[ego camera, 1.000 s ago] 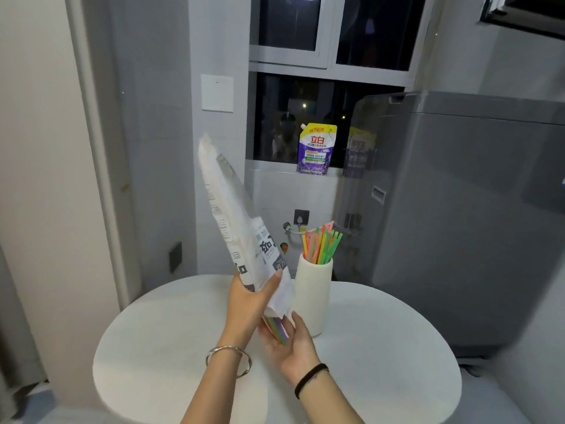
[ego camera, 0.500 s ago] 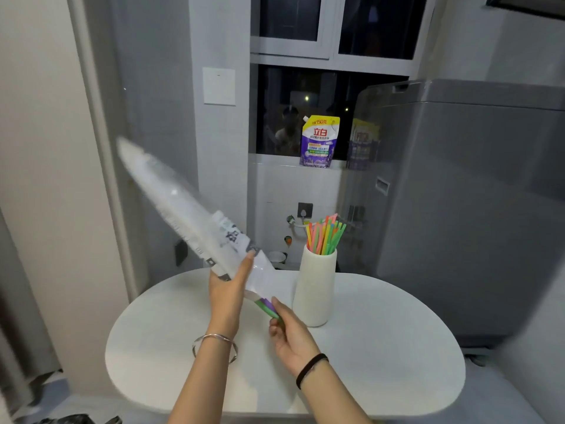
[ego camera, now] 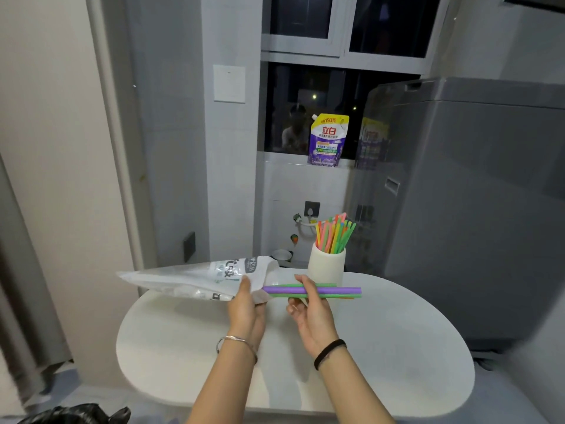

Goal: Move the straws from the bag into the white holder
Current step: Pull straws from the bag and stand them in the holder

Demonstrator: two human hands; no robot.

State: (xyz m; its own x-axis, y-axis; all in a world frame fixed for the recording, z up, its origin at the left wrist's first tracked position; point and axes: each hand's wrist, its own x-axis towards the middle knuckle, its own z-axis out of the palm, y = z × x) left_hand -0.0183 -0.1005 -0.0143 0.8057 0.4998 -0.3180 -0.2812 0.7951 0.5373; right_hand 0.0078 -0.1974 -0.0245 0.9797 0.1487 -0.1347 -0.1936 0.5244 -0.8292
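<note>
Bag (ego camera: 195, 278) print too blurred to read (straw (ego camera: 312, 291) ends hidden inside).

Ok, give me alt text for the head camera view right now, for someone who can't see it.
A right hand pulls a few purple and green straws sideways out of a white plastic bag that the left hand holds near its opening, above a white table. Behind them, a white holder already stands full of coloured straws.

one head-worn camera looks forward and down, close over the table (ego camera: 397, 347).
</note>
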